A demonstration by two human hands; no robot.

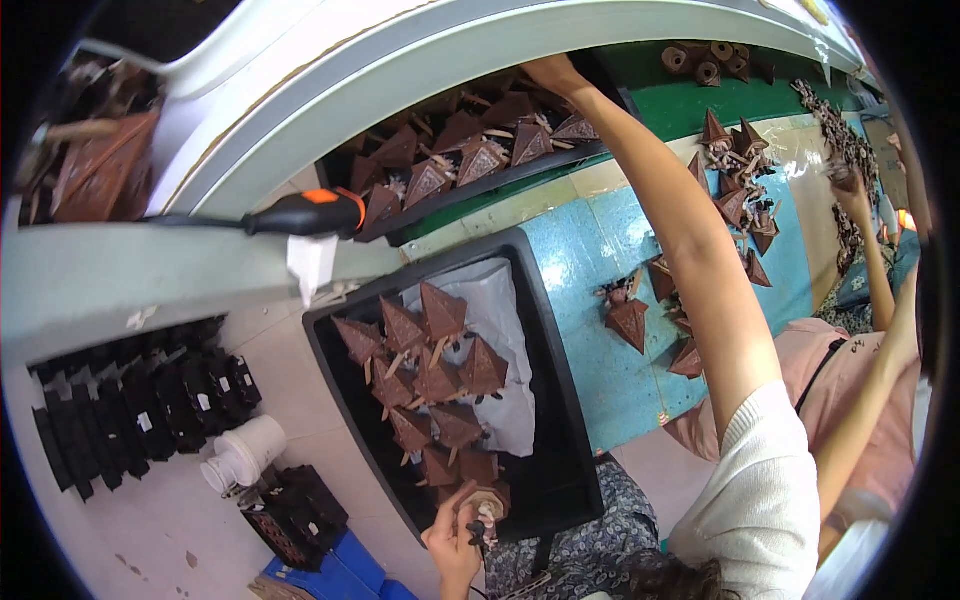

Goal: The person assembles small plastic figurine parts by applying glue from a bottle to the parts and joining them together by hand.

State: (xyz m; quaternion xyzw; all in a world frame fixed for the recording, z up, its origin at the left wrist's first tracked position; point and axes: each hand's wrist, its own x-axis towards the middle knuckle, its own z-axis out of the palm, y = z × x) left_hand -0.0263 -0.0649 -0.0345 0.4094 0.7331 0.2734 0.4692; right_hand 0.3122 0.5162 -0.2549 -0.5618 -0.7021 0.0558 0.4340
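The left hand (453, 534) holds 1 brown piece (487, 498), best held gently; I can't tell what the right hand (553, 73) holds.

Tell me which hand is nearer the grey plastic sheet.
Left. Your left hand is just short of the grey plastic sheet; your right hand is well beyond its far end.

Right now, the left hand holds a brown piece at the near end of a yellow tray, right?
Not quite: the tray is black, not yellow, as the head view shows. The left hand holds a brown piece at the tray's near end.
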